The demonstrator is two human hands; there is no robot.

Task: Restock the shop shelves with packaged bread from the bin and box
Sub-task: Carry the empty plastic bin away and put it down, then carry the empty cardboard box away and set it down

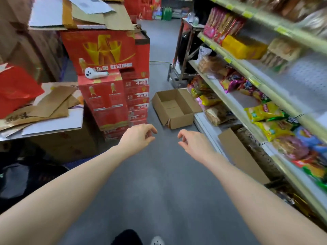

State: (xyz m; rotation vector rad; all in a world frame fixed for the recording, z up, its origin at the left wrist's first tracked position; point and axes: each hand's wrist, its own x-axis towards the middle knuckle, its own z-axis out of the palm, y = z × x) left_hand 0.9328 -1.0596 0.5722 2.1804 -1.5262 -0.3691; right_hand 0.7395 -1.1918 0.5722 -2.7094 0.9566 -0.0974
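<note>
An open brown cardboard box lies on the grey floor beside the shelf base, and its inside looks bare. The metal shelves run along the right, loaded with packaged bread and colourful snack bags. My left hand and my right hand reach forward over the floor, a short way in front of the box. Both have loosely curled fingers and hold nothing. No bin shows in this view.
Stacked red cartons stand at the left with a white gadget on one. Flattened cardboard lies on a low surface at the left. A cardboard sheet leans against the shelf base. A metal stand is further along the aisle.
</note>
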